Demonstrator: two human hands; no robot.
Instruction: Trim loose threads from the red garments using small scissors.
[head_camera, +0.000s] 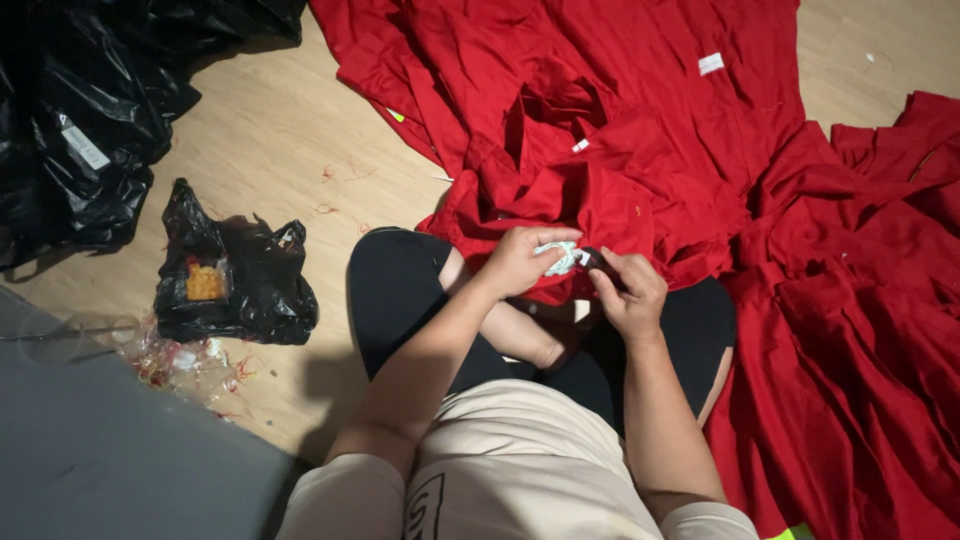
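Red garments (680, 150) cover the floor (270, 140); we pinch a small pale bundle (560, 258) between our closed left hand (520, 262) and right hand (628, 290), heap apparently unsorted.

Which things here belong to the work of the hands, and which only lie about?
In use:
left hand
right hand
small pale object, pinched between both hands
red garments, spread on the floor and over the lap

Lying about:
small black bag
large black bags
thread scraps
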